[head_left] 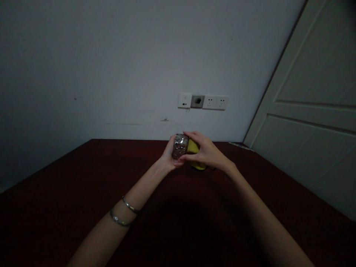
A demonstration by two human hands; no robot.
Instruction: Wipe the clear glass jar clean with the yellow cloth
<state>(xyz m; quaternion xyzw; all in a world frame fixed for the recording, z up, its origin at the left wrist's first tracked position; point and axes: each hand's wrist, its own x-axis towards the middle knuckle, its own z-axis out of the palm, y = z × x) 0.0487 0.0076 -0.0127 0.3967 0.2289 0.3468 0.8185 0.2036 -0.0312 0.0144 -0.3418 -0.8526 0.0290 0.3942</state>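
Observation:
Near the far edge of the dark red table, my left hand [168, 152] is wrapped round a clear, patterned glass [180, 145] that catches the light. From the other side my right hand [207, 151] curves in, thumb and fingers reaching to the glass. A yellow cloth [193, 146] lies within the right hand's grip, pressed against the glass's right end. Part of the yellow shows below the right hand, with a dark edge. The palms hide how far the cloth goes into the glass.
The dark red table [133, 178] reaches a pale wall [125, 66] at the back. On the wall are white sockets [215, 102] and a grey switch plate [197, 101]. A white panelled door [311, 107] stands to the right. A thin flat strip [240, 146] lies at the back right.

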